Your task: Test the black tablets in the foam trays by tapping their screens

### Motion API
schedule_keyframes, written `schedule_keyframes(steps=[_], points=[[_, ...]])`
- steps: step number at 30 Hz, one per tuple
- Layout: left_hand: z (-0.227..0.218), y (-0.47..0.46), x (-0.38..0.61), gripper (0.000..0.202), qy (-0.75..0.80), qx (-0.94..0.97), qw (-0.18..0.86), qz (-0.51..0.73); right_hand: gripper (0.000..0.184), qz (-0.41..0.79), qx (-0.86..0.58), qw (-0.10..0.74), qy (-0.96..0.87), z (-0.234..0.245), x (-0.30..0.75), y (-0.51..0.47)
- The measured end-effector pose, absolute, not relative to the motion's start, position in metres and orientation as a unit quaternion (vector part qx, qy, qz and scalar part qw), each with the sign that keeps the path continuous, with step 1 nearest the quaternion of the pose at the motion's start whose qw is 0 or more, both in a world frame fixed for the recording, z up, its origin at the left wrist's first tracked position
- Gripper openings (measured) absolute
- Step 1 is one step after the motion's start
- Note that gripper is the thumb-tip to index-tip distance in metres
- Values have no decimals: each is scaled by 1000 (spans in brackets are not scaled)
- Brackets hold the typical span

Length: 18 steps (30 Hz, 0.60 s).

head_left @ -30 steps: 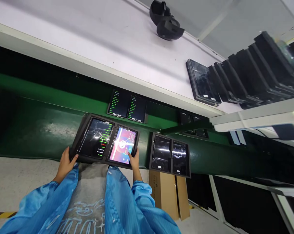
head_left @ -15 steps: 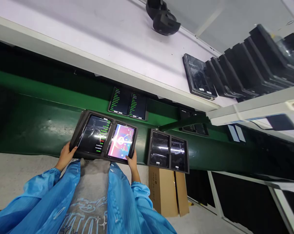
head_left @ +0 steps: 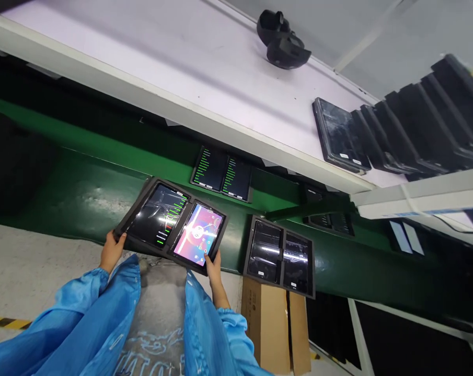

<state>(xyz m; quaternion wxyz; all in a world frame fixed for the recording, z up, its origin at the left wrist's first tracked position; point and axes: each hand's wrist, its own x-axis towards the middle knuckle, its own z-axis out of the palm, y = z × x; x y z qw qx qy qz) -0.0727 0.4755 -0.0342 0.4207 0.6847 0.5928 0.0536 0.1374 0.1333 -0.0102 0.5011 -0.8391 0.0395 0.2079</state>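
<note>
Green surface stretches from left to right in front of the person, with a pale floor below its near edge. Over that edge the left hand grips the near left corner of a black tray, thumb on the rim. At the near right corner, the right hand holds the same tray, fingers mostly hidden and thumb at the lower corner of the right tablet. This tablet shows a bright pink and blue screen with small icons; beside it in the tray, the left tablet is dark, with green lines of text and a little red. The tray tilts, and whether its underside touches the surface cannot be told.

Just right of the right hand, another tray carries two dark tablets with glare across them. Beyond the held tray lie two screens with rows of green lines. Under the second tray, cardboard boxes stand on the floor. Farther off, a white shelf bears a rounded black object and, to the right, a row of leaning black trays.
</note>
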Motion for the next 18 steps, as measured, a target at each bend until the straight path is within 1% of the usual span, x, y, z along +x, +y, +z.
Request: schedule_keyframes(steps=[3, 5, 7, 9, 11, 13, 14, 17, 18], points=[[-41, 456, -64, 60, 618, 627, 468, 78, 77, 279, -821, 498, 24, -7, 111, 146], [-45, 443, -58, 58, 619, 604, 492, 103, 78, 370, -786, 495, -23, -7, 95, 157], [-45, 436, -53, 54, 617, 593, 497, 139, 71, 446, -755, 474, -87, -8, 87, 168], [-45, 438, -52, 52, 618, 587, 494, 172, 59, 467, -759, 433, -134, -9, 91, 180], [-43, 445, -55, 52, 619, 579, 496, 189, 54, 456, -782, 395, -158, -8, 108, 190], [-42, 450, -59, 53, 618, 572, 506, 187, 56, 418, -810, 376, -166, -5, 136, 197], [-43, 449, -62, 53, 616, 570, 513, 181, 58, 378, -830, 373, -170, -4, 153, 201], [-46, 432, -63, 54, 602, 574, 531, 158, 63, 202, -894, 351, -193, -2, 207, 216], [-47, 423, -62, 55, 598, 579, 533, 152, 66, 169, -902, 342, -201, -2, 224, 223]])
